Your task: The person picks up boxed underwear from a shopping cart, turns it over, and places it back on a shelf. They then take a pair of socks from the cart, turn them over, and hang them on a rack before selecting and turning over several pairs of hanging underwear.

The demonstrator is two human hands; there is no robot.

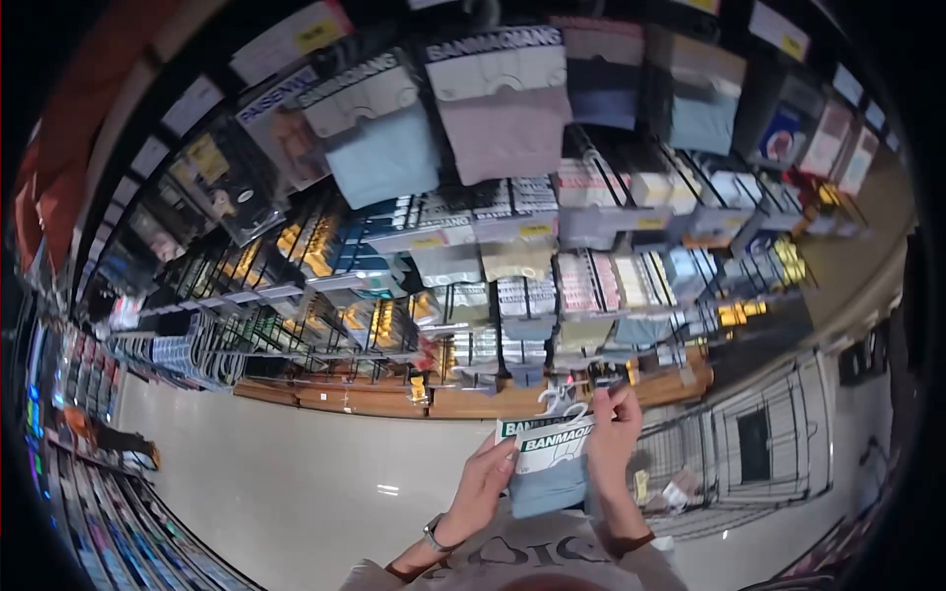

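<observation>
Two overlapping packs of underwear [550, 483], light blue-grey below white cards with "BANMAQIANG" print, are held low in front of my body. My left hand [481, 488] grips their left edge, its thumb on the front. At the right edge, my right hand [613, 438] is closed with its fingertips up near the top corner. Clear plastic hangers [564, 404] stick up from the cards between my hands. The right edge of the packs is partly hidden behind my right hand.
Ahead, a display rack holds several rows of hanging underwear packs [498, 108] on metal hooks above a wooden base [463, 402]. To my right stands a wire shopping cart [788, 433] with a few items inside. Another shelf of goods [118, 522] runs along the left.
</observation>
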